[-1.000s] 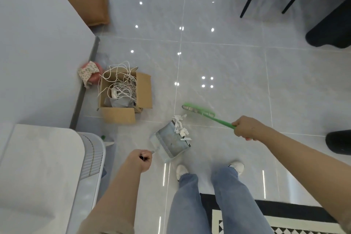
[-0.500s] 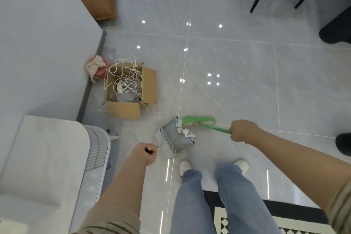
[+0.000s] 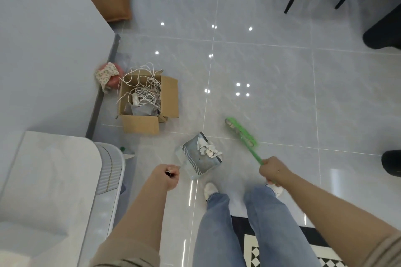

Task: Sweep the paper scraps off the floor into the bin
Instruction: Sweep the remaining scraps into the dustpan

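- Left hand: fist curled round the thin handle of a grey metal-look dustpan with ribbed edges; pan sits low at the glossy grey tiled floor, just ahead of the person's white shoes.
- Torn white paper scraps: heaped together inside the pan, toward its far open lip; no loose scraps visible on the tiles around it.
- Right hand: fingers wrapped round the handle of a bright green plastic hand brush; brush head held to the right of the pan, apart from it, blurred.
- Open brown cardboard box: stands near the pan on its left, flaps out, holding tangled white cords and grey wrapping. Whether this serves as the bin cannot be told.
- White ribbed-sided appliance: at lower left, beside the left forearm.
- Step in hand, judged: gathering appears complete; transfer to the bin not yet done.
- Next move, judged: lift the pan level, lip tipped slightly up so the light scraps do not slide off, carry it over the receptacle, then tilt to empty.
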Demonstrator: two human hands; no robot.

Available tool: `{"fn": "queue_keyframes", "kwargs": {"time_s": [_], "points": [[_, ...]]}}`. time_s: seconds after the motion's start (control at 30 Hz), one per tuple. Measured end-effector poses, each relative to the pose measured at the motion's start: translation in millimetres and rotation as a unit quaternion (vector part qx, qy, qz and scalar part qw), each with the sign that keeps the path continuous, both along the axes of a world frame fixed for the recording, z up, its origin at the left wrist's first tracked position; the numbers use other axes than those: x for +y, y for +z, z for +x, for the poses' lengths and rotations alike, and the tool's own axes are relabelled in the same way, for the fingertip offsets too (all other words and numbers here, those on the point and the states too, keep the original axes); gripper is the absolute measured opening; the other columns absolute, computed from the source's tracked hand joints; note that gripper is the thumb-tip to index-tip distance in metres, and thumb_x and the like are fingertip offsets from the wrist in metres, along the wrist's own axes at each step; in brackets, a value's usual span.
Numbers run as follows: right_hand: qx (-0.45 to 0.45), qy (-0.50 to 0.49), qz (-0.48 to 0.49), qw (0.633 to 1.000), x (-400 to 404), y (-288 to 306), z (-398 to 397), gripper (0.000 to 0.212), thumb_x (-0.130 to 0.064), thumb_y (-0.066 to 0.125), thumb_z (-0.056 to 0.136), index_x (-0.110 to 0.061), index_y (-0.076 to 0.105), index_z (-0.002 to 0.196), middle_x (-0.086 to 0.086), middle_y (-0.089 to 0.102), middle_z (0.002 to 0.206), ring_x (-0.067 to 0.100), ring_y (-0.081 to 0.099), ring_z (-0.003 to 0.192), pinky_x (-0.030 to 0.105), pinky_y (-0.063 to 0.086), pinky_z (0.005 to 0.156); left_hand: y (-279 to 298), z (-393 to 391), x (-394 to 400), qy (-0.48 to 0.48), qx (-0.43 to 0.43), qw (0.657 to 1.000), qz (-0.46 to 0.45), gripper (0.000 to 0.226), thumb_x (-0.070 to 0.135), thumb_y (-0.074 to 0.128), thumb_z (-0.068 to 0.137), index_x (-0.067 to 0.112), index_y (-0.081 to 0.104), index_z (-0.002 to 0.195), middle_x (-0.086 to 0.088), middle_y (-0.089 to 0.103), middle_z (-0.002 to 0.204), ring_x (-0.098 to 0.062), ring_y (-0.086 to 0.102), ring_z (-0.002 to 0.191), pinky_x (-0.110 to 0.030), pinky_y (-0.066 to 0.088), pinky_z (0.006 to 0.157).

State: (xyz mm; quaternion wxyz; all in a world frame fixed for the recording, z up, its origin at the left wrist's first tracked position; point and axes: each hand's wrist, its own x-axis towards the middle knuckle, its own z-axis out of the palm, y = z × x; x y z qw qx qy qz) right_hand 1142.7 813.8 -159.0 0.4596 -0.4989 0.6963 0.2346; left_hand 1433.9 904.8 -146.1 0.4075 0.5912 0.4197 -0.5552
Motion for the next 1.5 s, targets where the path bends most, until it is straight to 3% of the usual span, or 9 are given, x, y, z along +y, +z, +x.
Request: {"fn": "queue_keyframes", "kwargs": {"time_s": [0.27,0.43,0.63,0.83,1.03,1.13,1.23,1.37,1.5], "points": [[-0.078,0.002,0.091,0.993,39,7,23,0.047,0.004,0.045,0.083,-0.002,0.058,0.128,0.008,0.053,0.063,0.015,0.043,0.042,0.015,0.035,0.038,-2,7,0,0.018,0.000,1.000,-0.004,0.037,-0.004,0.026,0.094,0.015,0.044,0.067,-0.003,0.025,0.028,-0.013,0.021,0.016,-0.011,0.020,0.025],[-0.065,-0.062,0.082,0.993,10,41,-6,0.050,0.006,0.049,0.082,-0.009,0.060,0.128,0.007,0.043,0.052,0.013,0.030,0.036,0.014,0.021,0.038,0,20,10,-0.016,0.014,1.000,0.010,0.046,-0.002,0.027,0.096,0.008,0.036,0.140,-0.003,0.027,0.030,-0.011,0.022,0.017,-0.012,0.021,0.026],[-0.035,-0.052,0.053,0.997,-12,49,-12,0.045,0.001,0.051,0.082,-0.001,0.060,0.126,0.009,0.043,0.056,0.017,0.033,0.041,0.019,0.024,0.044,-13,25,29,-0.042,0.024,0.999,0.015,0.046,-0.003,0.026,0.096,0.008,0.039,0.138,-0.003,0.028,0.031,-0.011,0.024,0.016,-0.009,0.020,0.023],[0.001,-0.014,0.036,0.999,-7,17,10,0.035,0.001,0.047,0.082,0.003,0.065,0.112,0.011,0.047,0.051,0.020,0.040,0.041,0.021,0.031,0.044,-15,23,51,-0.017,0.022,1.000,0.000,0.033,-0.002,0.027,0.096,0.004,0.043,0.068,-0.003,0.029,0.029,-0.011,0.024,0.015,-0.007,0.021,0.024],[-0.039,0.058,0.071,0.995,46,10,36,0.040,-0.002,0.043,0.085,0.005,0.059,0.121,0.008,0.053,0.061,0.016,0.047,0.045,0.020,0.035,0.040,-13,10,54,0.025,0.045,0.999,-0.008,0.034,-0.003,0.030,0.098,0.003,0.051,0.125,-0.005,0.037,0.031,-0.011,0.023,0.014,-0.010,0.022,0.022],[-0.043,0.084,0.125,0.988,36,11,42,0.042,-0.003,0.050,0.083,0.005,0.060,0.123,0.010,0.052,0.064,0.016,0.043,0.043,0.018,0.033,0.036,-2,3,51,0.049,0.022,0.998,0.015,0.048,-0.002,0.029,0.098,0.007,0.029,0.145,-0.008,0.071,0.076,-0.010,0.022,0.014,-0.011,0.023,0.024],[-0.036,0.053,0.137,0.989,3,24,35,0.045,-0.003,0.055,0.080,0.002,0.060,0.124,0.011,0.043,0.051,0.017,0.035,0.037,0.015,0.027,0.039,1,2,49,0.074,0.013,0.997,0.029,0.049,-0.002,0.028,0.099,0.013,0.026,0.146,0.009,0.050,0.134,-0.010,0.022,0.014,-0.011,0.022,0.023],[-0.029,0.041,0.113,0.992,-33,53,23,0.043,-0.005,0.056,0.082,-0.004,0.060,0.125,0.009,0.042,0.052,0.016,0.033,0.038,0.018,0.024,0.043,7,1,49,0.090,0.024,0.995,0.020,0.034,-0.003,0.030,0.098,0.006,0.061,0.108,0.011,0.036,0.143,-0.011,0.021,0.014,-0.012,0.022,0.023],[-0.017,0.035,0.064,0.997,-53,44,16,0.042,-0.005,0.055,0.083,-0.005,0.059,0.126,0.010,0.044,0.056,0.017,0.036,0.043,0.021,0.027,0.045,16,-3,46,0.097,0.012,0.995,0.017,0.050,-0.004,0.024,0.097,0.013,0.030,0.144,0.013,0.029,0.143,-0.010,0.021,0.015,-0.013,0.023,0.029]]}}
